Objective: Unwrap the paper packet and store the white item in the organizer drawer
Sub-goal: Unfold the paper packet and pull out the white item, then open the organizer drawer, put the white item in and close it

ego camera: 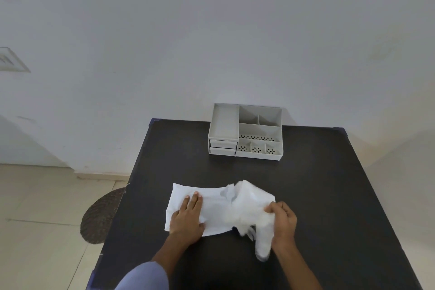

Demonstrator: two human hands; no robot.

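Note:
A white paper wrapper (211, 202) lies partly unfolded on the near half of the dark table (329, 195). My left hand (188, 216) rests flat on the paper's left part, fingers spread. My right hand (282, 221) grips a soft white item (261, 235), blurred, at the paper's right end; part of it hangs down toward me. The grey organizer (246, 132) stands at the table's far edge, with two small drawers (222, 147) at its front left, both pushed in.
The organizer's top has a long tray on the left and several open compartments on the right. A white wall rises behind the table. Tiled floor and a round brown mat (101, 216) lie to the left.

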